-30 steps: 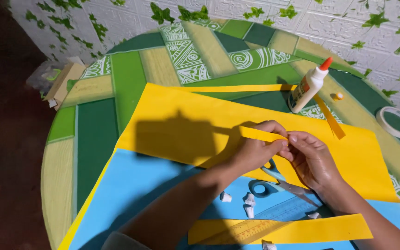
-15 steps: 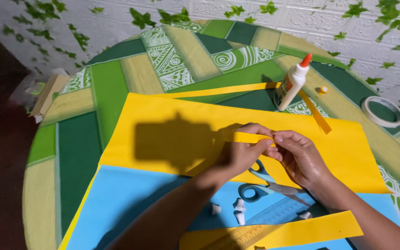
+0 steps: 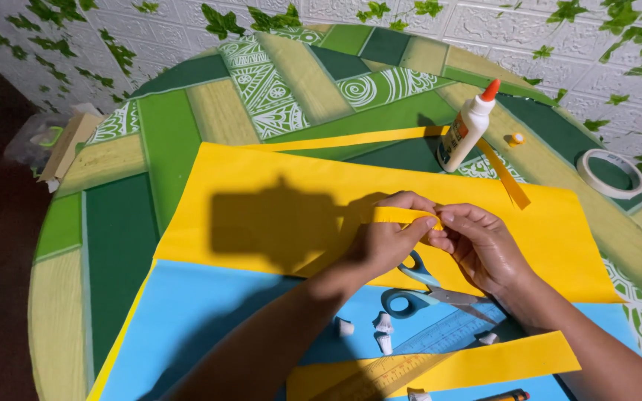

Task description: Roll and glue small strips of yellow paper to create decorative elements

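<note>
- Yellow paper strip (image 3: 399, 214): head view; pinched at mid-table between both hands, over the large yellow sheet (image 3: 261, 215).
- Left hand (image 3: 384, 241): thumb and forefinger closed narrowly on the strip's end.
- Right hand (image 3: 484, 245): fingertips closed on the same end, touching the left hand's fingers.
- Handling note: the fold or curl looks best served by edges kept aligned, light even pressure, and the strip held clear of the sheet.
- Nearby: blue-handled scissors (image 3: 410, 297) just below the hands; glue bottle (image 3: 468, 130) upright, well apart; tape roll (image 3: 611, 172) at the far right; ruler (image 3: 440, 341) on the blue sheet (image 3: 209, 327).
- Hidden: the strip's end is covered by fingers; whether it is folded, rolled or glued cannot be told. Small white bits (image 3: 384, 327) are too small to identify; a pen-like thing at the bottom edge is cut off.
</note>
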